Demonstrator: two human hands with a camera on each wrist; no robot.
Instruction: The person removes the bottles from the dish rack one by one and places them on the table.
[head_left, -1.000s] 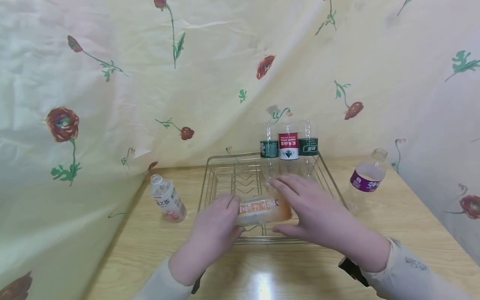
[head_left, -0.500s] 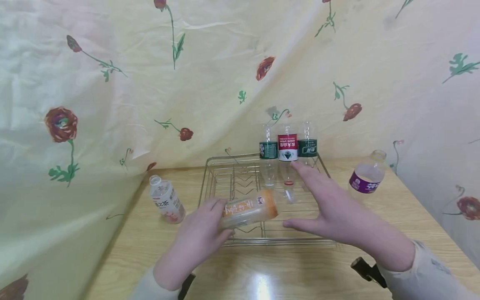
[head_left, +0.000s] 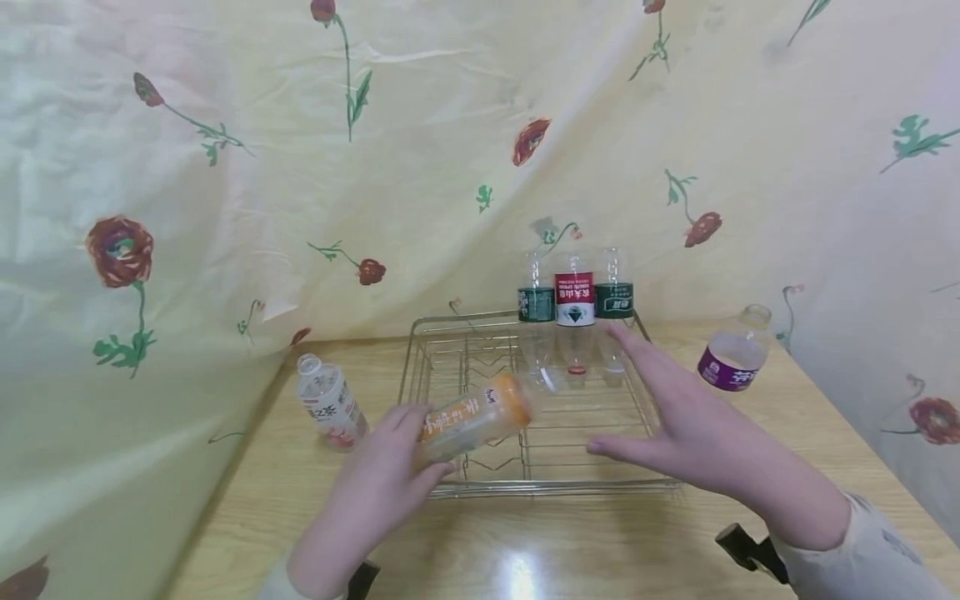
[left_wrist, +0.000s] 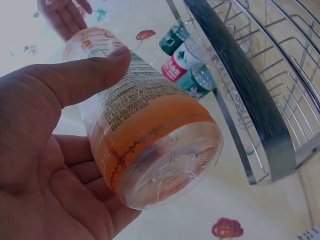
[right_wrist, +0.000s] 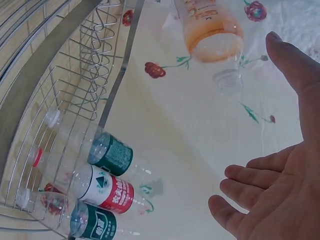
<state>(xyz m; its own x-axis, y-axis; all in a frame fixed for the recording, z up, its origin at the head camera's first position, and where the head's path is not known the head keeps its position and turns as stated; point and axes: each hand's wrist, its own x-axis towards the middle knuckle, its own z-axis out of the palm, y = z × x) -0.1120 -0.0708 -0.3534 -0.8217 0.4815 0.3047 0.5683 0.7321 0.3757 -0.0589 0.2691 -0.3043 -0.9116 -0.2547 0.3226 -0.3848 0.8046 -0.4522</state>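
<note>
My left hand (head_left: 382,475) grips a clear bottle with an orange label (head_left: 468,421) round its base half. The bottle is held above the wire rack (head_left: 585,457), tilted, its neck toward the right. In the left wrist view its clear base (left_wrist: 175,172) faces the camera, thumb on one side and fingers on the other. My right hand (head_left: 693,433) hovers over the rack's right side, thumb and fingers spread, holding nothing. Behind it, a red-labelled bottle (head_left: 574,296) stands upside down between two green-labelled bottles, the left one (head_left: 536,304) and the right one (head_left: 613,300), in the rack.
A bottle with a white and pink label (head_left: 333,404) stands on the wooden table (head_left: 300,517) left of the rack. A purple-labelled bottle (head_left: 731,358) stands to the right. A flowered cloth (head_left: 420,183) hangs behind the table.
My right hand has come off the orange-labelled bottle and moved right. My left hand has drawn the bottle leftward and toward me, and its neck end has tilted up.
</note>
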